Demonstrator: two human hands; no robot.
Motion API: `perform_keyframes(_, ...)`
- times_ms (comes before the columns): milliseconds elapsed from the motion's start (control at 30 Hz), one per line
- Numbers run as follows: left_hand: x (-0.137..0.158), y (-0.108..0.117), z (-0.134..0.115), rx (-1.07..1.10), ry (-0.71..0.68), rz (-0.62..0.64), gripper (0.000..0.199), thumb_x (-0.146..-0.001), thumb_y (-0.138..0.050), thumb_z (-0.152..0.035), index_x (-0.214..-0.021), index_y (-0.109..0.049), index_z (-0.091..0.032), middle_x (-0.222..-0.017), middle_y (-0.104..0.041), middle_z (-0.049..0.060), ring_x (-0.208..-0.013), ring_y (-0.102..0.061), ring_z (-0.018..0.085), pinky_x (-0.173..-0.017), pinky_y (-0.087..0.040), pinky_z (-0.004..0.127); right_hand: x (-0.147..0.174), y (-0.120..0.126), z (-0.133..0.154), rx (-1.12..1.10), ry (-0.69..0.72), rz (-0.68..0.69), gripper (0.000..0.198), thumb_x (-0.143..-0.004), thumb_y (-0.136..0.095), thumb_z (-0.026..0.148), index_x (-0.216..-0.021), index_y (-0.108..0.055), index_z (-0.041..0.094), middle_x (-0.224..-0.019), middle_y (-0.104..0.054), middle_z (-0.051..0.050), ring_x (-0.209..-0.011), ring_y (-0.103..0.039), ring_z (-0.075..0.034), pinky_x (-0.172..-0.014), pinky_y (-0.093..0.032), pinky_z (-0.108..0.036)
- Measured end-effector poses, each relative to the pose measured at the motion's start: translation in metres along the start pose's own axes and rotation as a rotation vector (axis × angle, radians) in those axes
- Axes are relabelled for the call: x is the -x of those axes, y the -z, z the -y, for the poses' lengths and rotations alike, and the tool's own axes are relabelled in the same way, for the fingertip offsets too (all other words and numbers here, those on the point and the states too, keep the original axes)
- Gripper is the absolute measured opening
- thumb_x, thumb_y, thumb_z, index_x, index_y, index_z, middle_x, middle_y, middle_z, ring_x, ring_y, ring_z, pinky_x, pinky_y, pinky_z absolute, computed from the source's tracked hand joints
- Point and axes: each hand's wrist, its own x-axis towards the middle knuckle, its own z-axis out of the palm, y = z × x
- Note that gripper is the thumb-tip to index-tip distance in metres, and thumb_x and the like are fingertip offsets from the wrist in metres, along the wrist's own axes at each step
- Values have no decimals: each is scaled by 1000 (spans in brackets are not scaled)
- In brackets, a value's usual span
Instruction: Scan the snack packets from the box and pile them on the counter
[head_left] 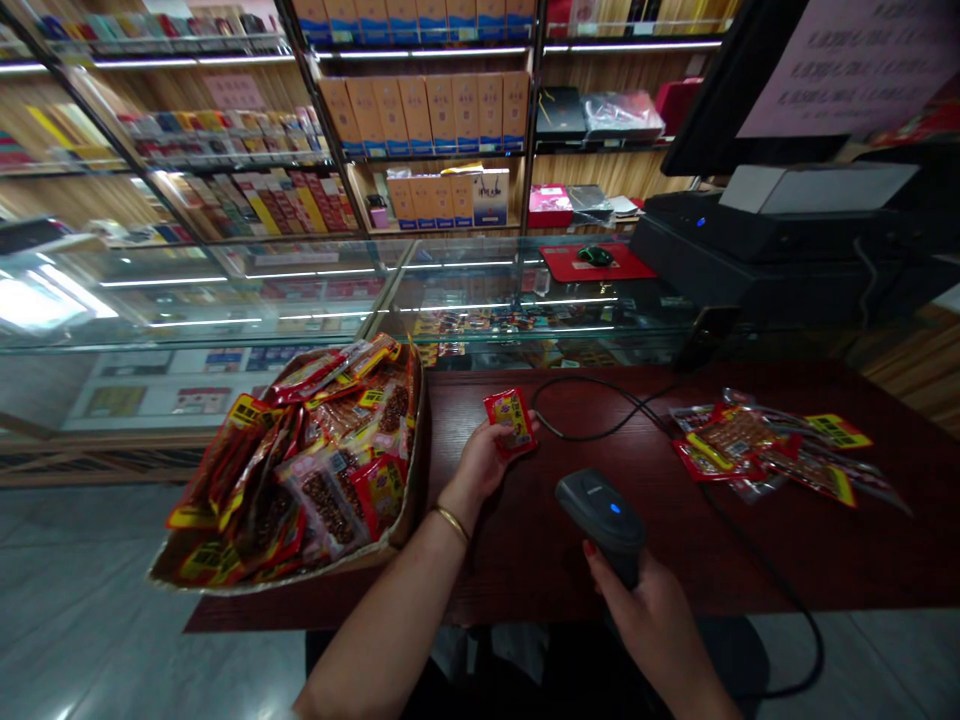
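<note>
Over the dark red table, my left hand (484,458) is closed on a small red snack packet (511,421) with a yellow patch, held just above the wood. My right hand (652,610) wraps round the handle of a black barcode scanner (602,510) with a lit blue light. The scanner's head points toward the packet and stands a little apart from it. To the left, a cardboard box (416,440) is heaped with red and yellow snack packets (330,490). Several more packets (750,440) lie in a loose pile on the table's right side.
A black cable (585,437) loops across the table (525,540). Behind it stands a glass display counter (450,290) with a red mouse pad (551,262) and mouse (595,256). At right are a monitor (705,100) and dark till equipment (697,240). Shelves of boxed goods (427,115) line the back.
</note>
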Motion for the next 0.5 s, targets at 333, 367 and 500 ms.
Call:
perform_keyframes(333,-7,6,5,16,4,-24,54,-74,-59,-7,-127,-63,-11,-122,-74,19,-114,-70,34,-101,-53,54,5,1,2,53,-3,14,49,-88,-53,64,-88,-76,21,-67,-77,-8,-64,-75,-28,-74,-59,-33)
perform_keyframes(367,-10,7,6,12,4,-34,55,-73,-59,-7,-128,-63,-11,-122,-73,19,-116,-70,34,-101,-53,55,5,1,2,53,-2,14,48,-88,-53,64,-88,-76,21,-67,-77,-8,-64,-75,-28,-74,-59,-33)
perform_keyframes(500,-12,8,8,11,3,-56,54,-73,-59,-7,-127,-64,-9,-122,-73,22,-117,-69,36,-101,-53,55,5,0,2,50,16,19,49,-89,-53,63,-90,-77,21,-68,-77,-8,-65,-76,-28,-74,-59,-33)
